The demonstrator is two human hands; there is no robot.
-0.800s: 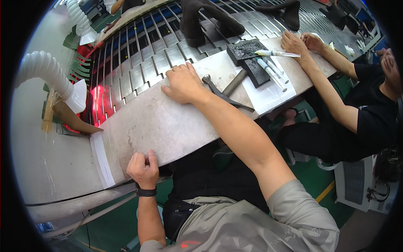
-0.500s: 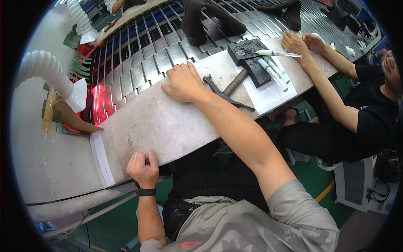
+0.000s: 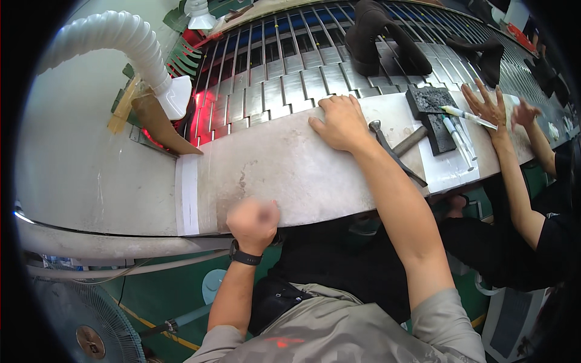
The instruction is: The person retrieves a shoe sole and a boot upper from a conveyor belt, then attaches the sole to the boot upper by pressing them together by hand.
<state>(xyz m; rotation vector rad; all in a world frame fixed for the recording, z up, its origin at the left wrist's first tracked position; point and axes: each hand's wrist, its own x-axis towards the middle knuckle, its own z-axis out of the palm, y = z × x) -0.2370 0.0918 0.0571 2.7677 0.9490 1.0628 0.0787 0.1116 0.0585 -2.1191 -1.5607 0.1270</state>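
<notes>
Right hand (image 3: 342, 124): flat on table (image 3: 284, 169) edge, fingers spread, empty. Pliers (image 3: 393, 154), hammer (image 3: 402, 142) just right of fingers. Left hand (image 3: 253, 222): blurred fist, grip unclear. Risk: slatted conveyor (image 3: 284, 72) just beyond fingertips; pinch if hand slides forward.

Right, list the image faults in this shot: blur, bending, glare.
Head view: the left hand is smeared by motion blur while the right hand is sharp; fisheye bends the workbench edge and blacks out the corners; a red glow marks the conveyor slats.
</notes>
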